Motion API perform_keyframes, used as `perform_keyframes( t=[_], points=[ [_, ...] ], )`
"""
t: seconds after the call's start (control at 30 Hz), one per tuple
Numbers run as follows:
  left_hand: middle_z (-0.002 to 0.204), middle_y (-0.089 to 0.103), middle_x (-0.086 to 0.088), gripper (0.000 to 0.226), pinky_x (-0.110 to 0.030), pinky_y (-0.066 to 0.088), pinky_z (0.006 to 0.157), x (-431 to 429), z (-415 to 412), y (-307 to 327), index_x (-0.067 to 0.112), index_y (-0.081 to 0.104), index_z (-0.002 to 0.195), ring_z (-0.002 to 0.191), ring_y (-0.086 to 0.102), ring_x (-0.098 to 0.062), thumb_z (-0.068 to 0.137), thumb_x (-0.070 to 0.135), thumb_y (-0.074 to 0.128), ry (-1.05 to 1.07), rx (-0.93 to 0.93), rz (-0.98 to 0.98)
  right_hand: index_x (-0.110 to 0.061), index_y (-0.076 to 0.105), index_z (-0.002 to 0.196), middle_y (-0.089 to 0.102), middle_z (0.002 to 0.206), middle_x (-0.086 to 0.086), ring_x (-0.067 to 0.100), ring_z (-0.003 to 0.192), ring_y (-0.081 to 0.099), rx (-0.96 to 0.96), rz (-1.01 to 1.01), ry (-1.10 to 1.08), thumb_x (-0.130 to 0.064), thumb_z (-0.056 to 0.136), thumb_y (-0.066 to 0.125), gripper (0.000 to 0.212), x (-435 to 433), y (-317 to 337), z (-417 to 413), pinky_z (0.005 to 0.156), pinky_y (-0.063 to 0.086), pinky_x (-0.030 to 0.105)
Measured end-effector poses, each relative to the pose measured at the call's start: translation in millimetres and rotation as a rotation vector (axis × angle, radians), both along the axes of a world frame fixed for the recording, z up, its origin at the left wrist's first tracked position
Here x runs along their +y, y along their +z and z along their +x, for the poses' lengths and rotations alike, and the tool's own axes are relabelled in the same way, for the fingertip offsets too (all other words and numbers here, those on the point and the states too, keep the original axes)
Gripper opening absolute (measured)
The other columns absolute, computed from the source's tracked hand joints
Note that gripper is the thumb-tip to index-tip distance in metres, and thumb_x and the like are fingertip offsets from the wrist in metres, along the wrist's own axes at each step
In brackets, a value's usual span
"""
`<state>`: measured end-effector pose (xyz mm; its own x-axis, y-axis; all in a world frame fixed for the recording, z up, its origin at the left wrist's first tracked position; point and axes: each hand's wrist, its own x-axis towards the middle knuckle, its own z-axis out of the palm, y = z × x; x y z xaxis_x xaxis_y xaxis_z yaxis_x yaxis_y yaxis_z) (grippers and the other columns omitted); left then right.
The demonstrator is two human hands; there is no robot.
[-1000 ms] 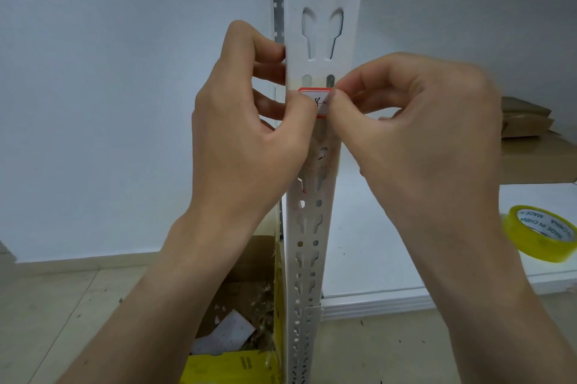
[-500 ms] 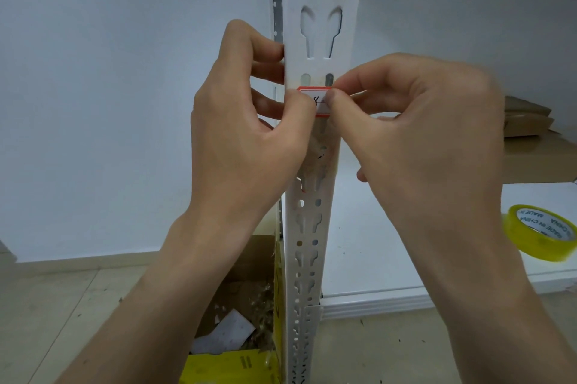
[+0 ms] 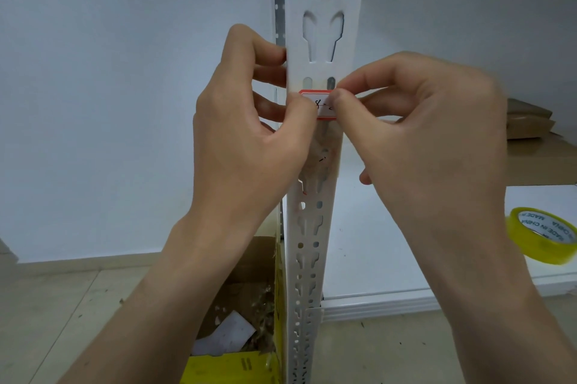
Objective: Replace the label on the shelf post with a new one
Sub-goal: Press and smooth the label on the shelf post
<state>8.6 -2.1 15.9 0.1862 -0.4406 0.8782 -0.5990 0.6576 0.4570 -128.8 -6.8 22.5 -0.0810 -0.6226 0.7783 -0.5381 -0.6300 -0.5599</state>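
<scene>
A white perforated shelf post runs up the middle of the head view. A small white label with a red border and black handwriting lies across the post's front face. My left hand wraps its fingers around the post's left edge, and its thumb presses on the label's left end. My right hand pinches thumb and forefinger at the label's right end. Below the label, the post shows sticky residue and paper scraps.
A roll of yellow tape lies on the white shelf board at the right. Cardboard pieces sit further back. A cardboard box with paper scraps stands on the floor left of the post.
Both hands stay on the label with only slight finger shifts; the label remains in the same place on the post.
</scene>
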Motion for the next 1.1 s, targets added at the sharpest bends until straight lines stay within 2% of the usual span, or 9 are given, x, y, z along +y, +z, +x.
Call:
perform_keyframes(
  t=[0.13,0.3,0.47,0.6,0.73,0.9,1.1],
  points=[
    [0.102,0.059,0.025,0.025,-0.008,0.049,0.063,-1.1,0.6,-0.4,0.023,0.044,0.103,0.092,0.067,-0.004,0.088,0.037,0.058,0.013,-0.007,-0.001,-0.040,0.075,0.088,0.076,0.075,-0.018,0.007,0.055,0.067,-0.003,0.005,0.003,-0.046,0.085,0.069,0.009,-1.1,0.7,0.3,0.059,0.061,0.044],
    [0.101,0.062,0.021,0.021,-0.009,0.049,0.062,-1.6,0.7,-0.7,0.020,0.045,0.102,0.091,0.067,-0.004,0.091,0.024,0.063,0.009,0.007,-0.005,-0.040,0.076,0.086,0.075,0.072,-0.019,0.011,0.060,0.069,0.006,-0.006,-0.017,-0.046,0.083,0.070,0.009,-2.6,0.8,0.8,0.058,0.061,0.043],
    [0.101,0.062,0.021,0.021,-0.009,0.049,0.061,-1.3,0.0,-1.2,0.021,0.046,0.103,0.091,0.068,-0.004,0.090,0.024,0.063,0.011,0.016,0.000,-0.034,0.078,0.085,0.075,0.078,-0.018,0.010,0.065,0.070,0.054,0.008,-0.001,-0.045,0.082,0.069,0.015,-2.8,-0.3,0.1,0.068,0.062,0.041],
    [0.103,0.061,0.024,0.023,-0.009,0.050,0.061,-1.8,0.9,-0.8,0.021,0.045,0.104,0.094,0.070,-0.006,0.091,0.025,0.064,0.011,0.014,0.000,-0.030,0.075,0.083,0.075,0.076,-0.016,0.008,0.061,0.070,-0.005,-0.040,0.023,-0.036,0.085,0.072,0.007,-2.0,-2.4,-1.7,0.058,0.060,0.041],
    [0.103,0.061,0.025,0.023,-0.008,0.049,0.062,-1.7,1.0,-1.1,0.020,0.045,0.104,0.096,0.069,-0.005,0.092,0.027,0.064,0.002,0.010,-0.007,-0.032,0.072,0.079,0.075,0.074,-0.015,0.014,0.055,0.067,-0.021,-0.074,0.010,-0.035,0.084,0.070,0.006,-3.2,-4.0,-0.5,0.058,0.058,0.048],
    [0.101,0.061,0.025,0.022,-0.007,0.049,0.061,-2.2,1.6,-1.2,0.020,0.046,0.103,0.094,0.069,-0.004,0.092,0.023,0.064,-0.004,0.014,-0.010,-0.035,0.076,0.084,0.076,0.075,-0.015,0.016,0.058,0.068,-0.008,-0.074,0.016,-0.039,0.084,0.070,0.007,-5.6,-4.1,1.4,0.060,0.058,0.050],
    [0.101,0.061,0.024,0.022,-0.009,0.049,0.062,-2.1,1.0,-2.2,0.021,0.046,0.103,0.091,0.067,-0.002,0.092,0.024,0.064,0.005,0.019,0.001,-0.035,0.079,0.087,0.077,0.077,-0.016,0.008,0.056,0.068,-0.033,-0.039,0.032,-0.042,0.082,0.072,0.011,-8.3,-3.2,1.4,0.061,0.061,0.043]
  ],
)
